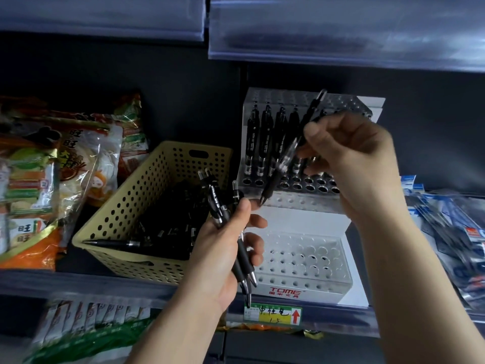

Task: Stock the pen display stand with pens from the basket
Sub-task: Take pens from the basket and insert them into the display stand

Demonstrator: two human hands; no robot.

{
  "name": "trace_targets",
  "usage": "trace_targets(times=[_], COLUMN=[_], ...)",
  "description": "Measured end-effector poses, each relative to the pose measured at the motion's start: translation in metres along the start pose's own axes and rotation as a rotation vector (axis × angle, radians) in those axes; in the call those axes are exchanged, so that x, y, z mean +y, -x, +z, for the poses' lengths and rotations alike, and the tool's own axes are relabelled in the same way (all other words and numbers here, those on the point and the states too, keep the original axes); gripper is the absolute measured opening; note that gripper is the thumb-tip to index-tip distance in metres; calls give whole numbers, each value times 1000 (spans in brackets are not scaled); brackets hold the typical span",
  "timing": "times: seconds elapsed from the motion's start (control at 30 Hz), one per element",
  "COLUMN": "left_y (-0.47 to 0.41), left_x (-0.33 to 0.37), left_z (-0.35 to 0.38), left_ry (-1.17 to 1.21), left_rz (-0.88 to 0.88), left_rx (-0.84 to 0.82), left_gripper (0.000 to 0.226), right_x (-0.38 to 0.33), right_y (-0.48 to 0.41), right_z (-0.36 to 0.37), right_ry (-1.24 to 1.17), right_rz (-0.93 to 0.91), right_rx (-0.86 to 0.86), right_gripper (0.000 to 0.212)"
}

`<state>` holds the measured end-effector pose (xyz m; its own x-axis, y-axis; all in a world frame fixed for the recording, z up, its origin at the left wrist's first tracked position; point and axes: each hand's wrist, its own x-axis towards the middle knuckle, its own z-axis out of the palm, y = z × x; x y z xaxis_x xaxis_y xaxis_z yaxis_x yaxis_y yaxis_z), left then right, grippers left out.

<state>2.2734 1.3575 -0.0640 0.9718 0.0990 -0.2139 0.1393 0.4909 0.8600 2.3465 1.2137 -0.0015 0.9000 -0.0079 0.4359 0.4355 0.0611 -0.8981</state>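
A clear stepped pen display stand point(301, 261) with rows of holes sits on the shelf. Several black pens point(265, 143) stand upright in its upper tier at the left. My right hand point(351, 164) pinches one black pen point(284, 161), tilted, tip down just above the front holes of the upper tier. My left hand point(223, 248) grips a small bunch of black pens point(237, 237) in front of the stand's lower tier. A yellow perforated basket point(126, 206) to the left holds several more black pens point(173, 219), one lying across its front rim.
Snack bags point(55, 164) are piled left of the basket. Packaged pens in plastic sleeves point(451, 240) lie right of the stand. A shelf above overhangs the stand, and a price label point(273, 313) sits on the shelf's front edge.
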Motion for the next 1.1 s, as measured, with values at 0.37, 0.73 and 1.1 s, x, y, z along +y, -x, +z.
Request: trace_targets(times=[0.37,0.73,1.1], left_y=[-4,-1,-4], left_x=[-1,2,0], left_z=[0,4,1], left_ry=[113,55,60], left_rz=[-37,-16,3], left_rx=[-29,25,66], left_gripper=[30,15,11], right_x=[9,21,22], right_y=[-2,1,2], right_z=[0,12,15], right_ry=[417,708,831], right_rz=[-342,-315,-162], right_rx=[339,292,211], right_gripper=[17,12,15])
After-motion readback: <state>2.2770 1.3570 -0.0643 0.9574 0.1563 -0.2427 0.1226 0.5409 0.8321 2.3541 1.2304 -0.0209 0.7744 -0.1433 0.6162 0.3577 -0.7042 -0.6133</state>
